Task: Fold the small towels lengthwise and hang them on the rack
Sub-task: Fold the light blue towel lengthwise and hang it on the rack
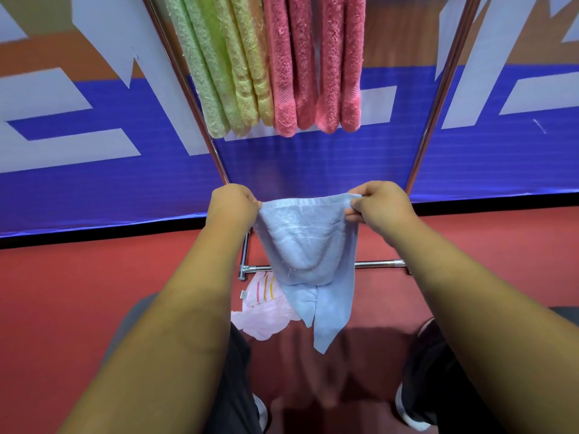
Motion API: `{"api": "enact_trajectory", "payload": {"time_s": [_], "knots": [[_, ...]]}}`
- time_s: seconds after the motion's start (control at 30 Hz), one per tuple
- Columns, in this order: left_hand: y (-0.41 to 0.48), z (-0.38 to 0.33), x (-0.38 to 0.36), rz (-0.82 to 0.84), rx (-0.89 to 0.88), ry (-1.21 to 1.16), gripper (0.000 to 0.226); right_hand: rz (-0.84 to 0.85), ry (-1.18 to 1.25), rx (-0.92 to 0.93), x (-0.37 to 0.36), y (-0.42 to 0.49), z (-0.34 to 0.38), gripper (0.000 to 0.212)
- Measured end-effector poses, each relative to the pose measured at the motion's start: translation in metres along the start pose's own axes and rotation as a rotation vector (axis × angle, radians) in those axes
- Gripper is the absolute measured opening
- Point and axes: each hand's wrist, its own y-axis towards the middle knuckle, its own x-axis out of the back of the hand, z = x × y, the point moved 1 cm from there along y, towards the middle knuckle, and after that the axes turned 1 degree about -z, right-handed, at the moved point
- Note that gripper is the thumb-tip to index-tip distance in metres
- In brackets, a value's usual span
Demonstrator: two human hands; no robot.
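Towels of green (216, 67) and pink terry (316, 64) hang on the chrome rack (438, 98) above. Left hand (233, 205) and right hand (377, 203) each pinch a top corner of the pale blue towel (308, 255), which sags before the rack's lower bar; a pink striped cloth (266, 311) lies on the red floor (94, 286).

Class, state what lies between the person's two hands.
Head view: the blue towel, its top edge pinched at either end by the left hand and the right hand.
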Motion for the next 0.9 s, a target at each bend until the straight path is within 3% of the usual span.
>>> {"api": "enact_trajectory", "payload": {"time_s": [0.1,0.17,0.37,0.63,0.9], "knots": [[-0.001,-0.002,-0.001,-0.082,-0.021,-0.119,0.037,0.604,0.045,-0.073,-0.003,-0.020,0.009,0.018],[-0.001,-0.004,-0.001,-0.135,-0.030,-0.179,0.033,0.772,-0.093,-0.047,-0.005,-0.029,0.011,0.018],[-0.008,-0.008,-0.002,-0.125,0.000,-0.258,0.010,0.487,-0.195,0.166,-0.011,-0.022,0.005,0.019],[-0.016,-0.020,-0.010,-0.016,-0.205,-0.347,0.030,0.230,-0.326,0.389,-0.019,-0.015,0.009,0.021],[-0.025,-0.033,-0.014,0.109,-0.329,-0.540,0.029,0.187,-0.311,0.425,-0.018,-0.016,0.014,0.013]]}}
